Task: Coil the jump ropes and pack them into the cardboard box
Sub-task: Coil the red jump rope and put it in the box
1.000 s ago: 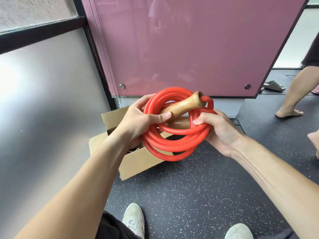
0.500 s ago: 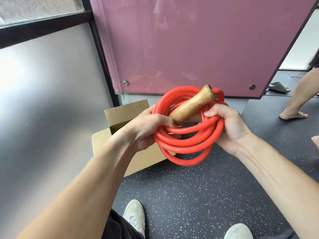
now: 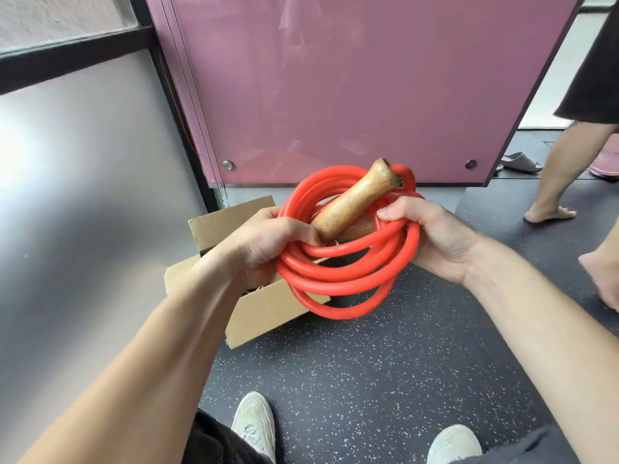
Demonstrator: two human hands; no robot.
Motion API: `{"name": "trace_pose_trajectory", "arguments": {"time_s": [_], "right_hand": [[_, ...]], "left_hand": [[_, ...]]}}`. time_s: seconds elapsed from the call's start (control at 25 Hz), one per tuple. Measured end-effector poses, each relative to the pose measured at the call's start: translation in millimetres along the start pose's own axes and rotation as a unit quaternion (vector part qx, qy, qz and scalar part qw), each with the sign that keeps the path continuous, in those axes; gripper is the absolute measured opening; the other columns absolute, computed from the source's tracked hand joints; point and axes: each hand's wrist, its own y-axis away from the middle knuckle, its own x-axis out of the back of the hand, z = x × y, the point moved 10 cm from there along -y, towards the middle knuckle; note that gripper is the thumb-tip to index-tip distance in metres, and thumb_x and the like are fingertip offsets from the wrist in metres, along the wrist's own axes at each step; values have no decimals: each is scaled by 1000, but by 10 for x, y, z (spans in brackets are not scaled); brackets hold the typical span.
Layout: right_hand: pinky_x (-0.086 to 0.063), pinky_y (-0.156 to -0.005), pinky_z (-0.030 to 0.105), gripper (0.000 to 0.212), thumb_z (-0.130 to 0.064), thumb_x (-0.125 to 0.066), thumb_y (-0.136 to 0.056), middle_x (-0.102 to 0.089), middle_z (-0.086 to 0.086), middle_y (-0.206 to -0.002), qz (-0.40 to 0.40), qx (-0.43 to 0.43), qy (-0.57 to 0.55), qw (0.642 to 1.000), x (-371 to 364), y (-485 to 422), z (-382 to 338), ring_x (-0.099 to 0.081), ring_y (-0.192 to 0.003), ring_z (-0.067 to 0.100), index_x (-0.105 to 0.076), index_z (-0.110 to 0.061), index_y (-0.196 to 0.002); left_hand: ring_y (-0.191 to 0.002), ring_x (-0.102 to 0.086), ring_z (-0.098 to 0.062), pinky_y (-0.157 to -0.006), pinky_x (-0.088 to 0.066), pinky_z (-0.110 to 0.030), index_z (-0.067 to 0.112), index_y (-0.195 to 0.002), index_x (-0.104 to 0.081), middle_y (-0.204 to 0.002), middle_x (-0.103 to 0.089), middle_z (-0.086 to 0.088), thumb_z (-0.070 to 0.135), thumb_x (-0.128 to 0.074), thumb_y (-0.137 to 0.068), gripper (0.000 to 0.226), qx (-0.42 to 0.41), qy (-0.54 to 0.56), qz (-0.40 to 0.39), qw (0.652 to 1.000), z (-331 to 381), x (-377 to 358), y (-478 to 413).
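Now, step: red rubber jump rope coiled, packing due.
Hands: my left hand and right hand grip its sides.
Next: probably lower it left into the brown cardboard box.

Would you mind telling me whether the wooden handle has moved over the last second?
Yes. The wooden handle has tilted steeper; its far end has risen to the level of the pink panel's bolts, from just below them.
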Motion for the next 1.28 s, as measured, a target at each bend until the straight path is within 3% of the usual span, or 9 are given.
{"name": "trace_pose_trajectory", "arguments": {"time_s": [0.2,0.4,0.48,0.56,0.68,0.76,0.96,1.2,1.28], "right_hand": [[-46,-51,24,13,-22,-65,-72,-59,3,-58,67,3,92,993,41,108,32,-58,-51,16,-65,-17,-59],[-41,-48,23,14,-21,-63,-62,-53,2,-53,130,54,8,990,87,191,-27,-51,-46,16,-62,-18,-49],[-44,-49,26,7,-21,-66,-59,-52,3,-55,128,64,-33,989,128,183,-53,-52,-48,16,-61,-19,-54],[-57,-70,40,28,-21,-69,-57,-59,15,-79,83,51,-98,990,91,107,-76,-61,-71,29,-65,-7,-81],[-39,-101,56,54,-24,-64,-64,-47,22,-113,56,19,-161,985,-23,38,-97,-48,-100,43,-56,-5,-114],[-38,-105,56,45,-22,-57,-73,-46,23,-115,44,9,-158,986,-95,9,-72,-47,-102,42,-56,-6,-115],[-36,-111,50,37,-18,-49,-84,-50,25,-115,-32,-46,-145,988,-295,60,55,-49,-108,38,-54,-9,-120],[-30,-107,69,55,-17,-55,-59,-43,18,-112,52,36,-195,979,-79,83,-69,-46,-101,42,-54,-12,-114],[-37,-104,63,61,-21,-58,-51,-41,15,-110,77,50,-228,969,-6,98,-70,-46,-98,42,-51,-15,-110]], "left_hand": [[-60,-63,-26,-61,-52,-30,-1,-92,-69,-78,-68,-19,0,-63,-57,35,8,-23,-2,1000,-83,8,3],[-74,-63,-30,-69,-55,-34,4,-89,-72,-93,-66,-26,0,-60,-61,30,46,-3,-53,998,-104,-124,9],[-84,-59,-34,-78,-50,-39,2,-99,-71,-97,-63,-28,-1,-62,-61,39,36,7,-45,998,-73,-148,-3],[-90,-56,-36,-87,-47,-45,-2,-112,-68,-101,-62,-27,-2,-63,-61,51,21,43,-34,998,-56,-242,8],[-92,-57,-37,-93,-48,-54,-4,-117,-64,-100,-63,-25,-5,-66,-57,60,-2,118,19,993,-69,-305,-6],[-82,-60,-36,-89,-51,-59,2,-109,-67,-90,-64,-23,-9,-69,-55,55,-17,134,82,987,-62,-175,-19],[-58,-57,-26,-62,-50,-40,4,-101,-66,-77,-60,-17,-8,-69,-51,52,-46,108,152,981,-39,27,31],[-78,-56,-40,-73,-49,-48,-10,-112,-58,-87,-57,-24,-6,-66,-53,59,-47,94,97,990,33,-172,4],[-77,-62,-38,-74,-56,-48,-4,-109,-63,-90,-61,-25,-6,-66,-58,51,-61,116,53,990,104,-254,-24]]}}
